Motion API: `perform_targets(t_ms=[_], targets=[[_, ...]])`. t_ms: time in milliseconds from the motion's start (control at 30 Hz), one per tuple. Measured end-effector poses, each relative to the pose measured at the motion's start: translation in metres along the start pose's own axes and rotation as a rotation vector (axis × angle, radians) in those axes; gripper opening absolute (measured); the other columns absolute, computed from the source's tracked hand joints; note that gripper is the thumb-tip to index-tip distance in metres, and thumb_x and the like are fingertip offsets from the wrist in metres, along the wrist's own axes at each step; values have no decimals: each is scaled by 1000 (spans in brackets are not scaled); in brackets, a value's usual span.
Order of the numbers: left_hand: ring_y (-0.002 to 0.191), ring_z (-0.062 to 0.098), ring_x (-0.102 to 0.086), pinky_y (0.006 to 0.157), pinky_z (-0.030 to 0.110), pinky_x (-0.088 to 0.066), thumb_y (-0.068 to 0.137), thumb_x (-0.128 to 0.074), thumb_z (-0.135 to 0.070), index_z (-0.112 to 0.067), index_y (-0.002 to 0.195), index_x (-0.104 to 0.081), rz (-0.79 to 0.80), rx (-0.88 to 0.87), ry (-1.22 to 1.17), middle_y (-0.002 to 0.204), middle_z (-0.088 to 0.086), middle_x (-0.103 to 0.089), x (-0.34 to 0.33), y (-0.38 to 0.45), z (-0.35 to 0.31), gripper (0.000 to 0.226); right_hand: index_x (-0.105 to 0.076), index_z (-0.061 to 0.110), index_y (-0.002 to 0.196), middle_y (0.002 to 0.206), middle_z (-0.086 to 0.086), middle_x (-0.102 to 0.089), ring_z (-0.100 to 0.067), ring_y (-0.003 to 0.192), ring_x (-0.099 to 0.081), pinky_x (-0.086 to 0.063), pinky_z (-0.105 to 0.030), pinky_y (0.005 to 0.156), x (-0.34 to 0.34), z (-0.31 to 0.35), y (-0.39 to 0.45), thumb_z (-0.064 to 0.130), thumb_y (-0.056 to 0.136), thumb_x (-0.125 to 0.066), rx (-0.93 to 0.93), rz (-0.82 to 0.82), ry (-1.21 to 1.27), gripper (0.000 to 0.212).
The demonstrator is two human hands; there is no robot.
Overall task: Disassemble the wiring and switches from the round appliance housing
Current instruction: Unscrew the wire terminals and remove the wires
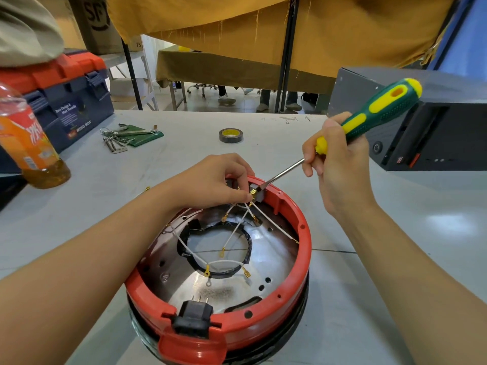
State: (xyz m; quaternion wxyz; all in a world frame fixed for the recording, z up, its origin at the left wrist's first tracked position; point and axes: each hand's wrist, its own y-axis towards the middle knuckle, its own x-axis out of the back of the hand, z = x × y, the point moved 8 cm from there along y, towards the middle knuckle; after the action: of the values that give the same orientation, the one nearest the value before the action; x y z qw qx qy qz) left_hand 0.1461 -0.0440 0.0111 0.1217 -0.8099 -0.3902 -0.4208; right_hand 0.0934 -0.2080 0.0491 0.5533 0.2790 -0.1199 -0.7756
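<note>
While my left hand (218, 177) pinches a brass terminal (253, 192) at the housing's (303, 233) far rim, my right hand (334, 159) grips a screwdriver (369, 119), tip against the switch (259, 192). If the tip slips, it could jab my fingers (246, 197) or tear a wire (237, 227).

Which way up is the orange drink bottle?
Upright: the bottle stands on its base on the table, amber liquid pooled low.

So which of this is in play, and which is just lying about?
In play: housing, white wires, switch, screwdriver, left hand, right hand.
Lying about: toolbox, bottle, hex keys, tape roll, grey box.
</note>
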Motion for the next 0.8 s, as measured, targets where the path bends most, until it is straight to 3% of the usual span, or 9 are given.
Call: perform_targets(t_ms=[300, 433, 567, 800], targets=[[101, 1, -56, 89, 18, -40, 77, -73, -17, -20, 68, -68, 10, -8, 7, 111, -13, -58, 0, 0, -2, 11, -37, 15, 71, 46, -1, -45, -9, 36, -30, -34, -19, 40, 19, -31, 7, 10, 96, -38, -227, -145, 112, 25], [100, 0, -56, 87, 14, -40, 78, -73, -18, -20, 67, -67, 13, 4, 0, 110, -16, -57, 1, -1, -1, 12, -38, 14, 71, 44, -1, -46, -9, 35, -28, -33, -19, 39, 11, -44, 0, 9, 95, -38, -292, -123, 115, 25], [100, -3, -56, 83, 5, -37, 77, -74, -17, -17, 68, -68, -2, 10, -13, 109, -14, -58, 1, 0, 0, 10, -38, 14, 73, 46, -2, -46, -7, 35, -34, -33, -20, 37, -8, -34, -1, 7, 96, -40, -209, -34, 46, 24], [98, -3, -55, 75, 2, -35, 78, -73, -16, -17, 68, -67, 0, 12, 0, 111, -13, -58, 2, 0, 0, 12, -39, 15, 75, 47, -2, -49, -12, 38, -32, -36, -22, 40, 11, -16, 4, 8, 97, -39, -113, -83, 48, 23]])
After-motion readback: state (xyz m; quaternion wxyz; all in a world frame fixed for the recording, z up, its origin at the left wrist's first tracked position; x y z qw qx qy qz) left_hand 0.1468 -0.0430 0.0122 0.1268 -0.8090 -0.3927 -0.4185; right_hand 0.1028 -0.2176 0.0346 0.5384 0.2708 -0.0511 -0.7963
